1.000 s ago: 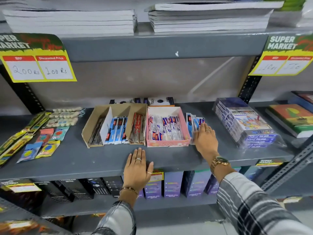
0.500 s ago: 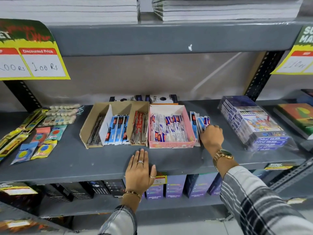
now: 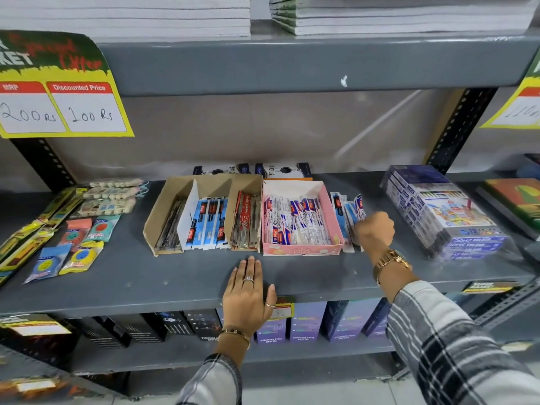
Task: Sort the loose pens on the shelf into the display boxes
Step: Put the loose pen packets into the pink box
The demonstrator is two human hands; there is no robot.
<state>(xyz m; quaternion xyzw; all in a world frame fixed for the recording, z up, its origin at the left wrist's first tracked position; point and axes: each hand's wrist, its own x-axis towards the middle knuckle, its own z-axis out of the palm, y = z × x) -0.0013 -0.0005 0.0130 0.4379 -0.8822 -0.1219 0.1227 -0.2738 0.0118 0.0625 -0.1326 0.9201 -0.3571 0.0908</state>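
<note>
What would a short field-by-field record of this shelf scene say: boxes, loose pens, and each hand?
brown box: three compartments, packaged pens in each
pink box: right of the brown box, full of white pen packs
loose pens: on the shelf, just right of the pink box
right hand: closed on the loose pens
left hand: flat on the shelf's front edge, holding nothing
</note>
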